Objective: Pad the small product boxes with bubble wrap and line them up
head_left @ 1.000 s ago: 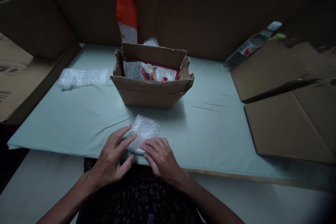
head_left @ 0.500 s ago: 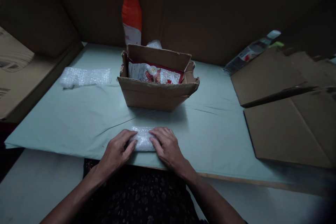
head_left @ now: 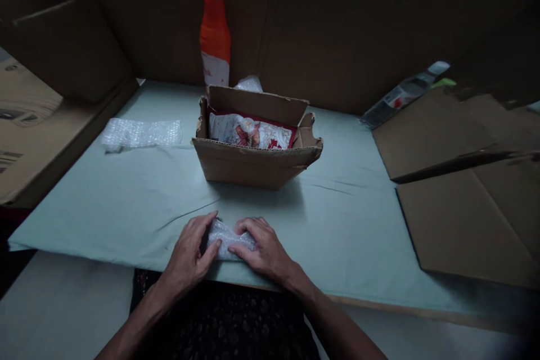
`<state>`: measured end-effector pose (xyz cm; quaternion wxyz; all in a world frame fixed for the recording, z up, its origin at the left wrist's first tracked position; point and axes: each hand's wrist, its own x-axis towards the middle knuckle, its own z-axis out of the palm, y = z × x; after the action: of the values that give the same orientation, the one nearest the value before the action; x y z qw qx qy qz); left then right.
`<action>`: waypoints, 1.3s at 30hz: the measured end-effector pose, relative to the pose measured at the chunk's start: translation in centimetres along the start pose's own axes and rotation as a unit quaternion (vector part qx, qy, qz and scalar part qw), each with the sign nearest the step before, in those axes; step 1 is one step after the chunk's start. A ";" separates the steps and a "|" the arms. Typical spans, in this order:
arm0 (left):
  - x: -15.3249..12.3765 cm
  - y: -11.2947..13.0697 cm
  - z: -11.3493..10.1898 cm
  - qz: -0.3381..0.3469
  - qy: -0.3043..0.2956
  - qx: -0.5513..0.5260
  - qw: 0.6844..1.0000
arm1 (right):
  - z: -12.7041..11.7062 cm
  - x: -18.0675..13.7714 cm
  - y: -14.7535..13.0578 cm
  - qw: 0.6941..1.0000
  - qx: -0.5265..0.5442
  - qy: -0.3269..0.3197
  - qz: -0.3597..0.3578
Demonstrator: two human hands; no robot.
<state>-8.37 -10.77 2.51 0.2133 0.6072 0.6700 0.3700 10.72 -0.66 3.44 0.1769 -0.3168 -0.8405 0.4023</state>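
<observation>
A small bubble wrap bundle (head_left: 229, 238) lies at the front edge of the table, between my two hands. My left hand (head_left: 194, 247) curves round its left end, thumb on the near side and fingers on the far side. My right hand (head_left: 262, 248) pinches the right end, where the wrap is bunched up. Whatever the wrap may contain is hidden. Beyond my hands stands an open cardboard box (head_left: 253, 166), holding a red and white printed packet (head_left: 251, 132).
Flat bubble wrap (head_left: 143, 132) lies at the left. An orange bottle (head_left: 215, 34) and another bubble-wrapped piece (head_left: 250, 84) stand behind the box. At the right, a clear plastic bottle (head_left: 403, 95) leans by cardboard boxes (head_left: 459, 214). A large carton (head_left: 34, 129) sits far left.
My right hand has closed in on the bundle, and its right end is now squeezed and bunched. The whole view has shifted, so everything sits slightly lower.
</observation>
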 end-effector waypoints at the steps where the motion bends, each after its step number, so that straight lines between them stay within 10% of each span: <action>1: -0.1 0.1 -0.1 -0.015 -0.013 -0.018 1.000 | -0.1 -0.2 -0.1 1.000 0.011 -0.006 0.012; 7: -0.5 0.6 0.5 -0.010 -0.042 -0.061 0.997 | -1.6 -0.9 -0.5 0.996 -0.007 -0.080 0.044; 13: 1.6 2.6 -1.5 0.135 0.013 0.001 0.991 | -5.8 -1.1 -1.8 0.984 -0.089 -0.153 -0.031; 18: 7.7 5.7 -5.8 0.243 0.177 0.163 0.940 | -12.6 -0.2 -3.9 0.986 -0.036 0.048 -0.158; 24: 13.8 6.4 -6.1 0.296 0.228 0.227 0.899 | -19.6 6.3 -6.3 0.922 -0.079 0.334 -0.181; 29: 12.7 5.4 -4.9 0.309 0.238 0.184 0.902 | -19.8 14.2 -7.2 0.959 -0.245 0.086 -0.112; 34: 12.1 5.4 -5.0 0.310 0.229 0.177 0.906 | -17.0 18.0 -8.0 0.889 -0.415 -0.189 -0.033; 39: 12.8 5.3 -5.0 0.295 0.224 0.183 0.911 | -15.5 18.6 -7.6 0.838 -0.513 -0.180 -0.042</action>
<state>-10.76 0.43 11.81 -0.1759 0.7071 0.5461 0.4132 2.63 16.98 19.72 -0.1493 -0.2485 -0.9560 -0.0447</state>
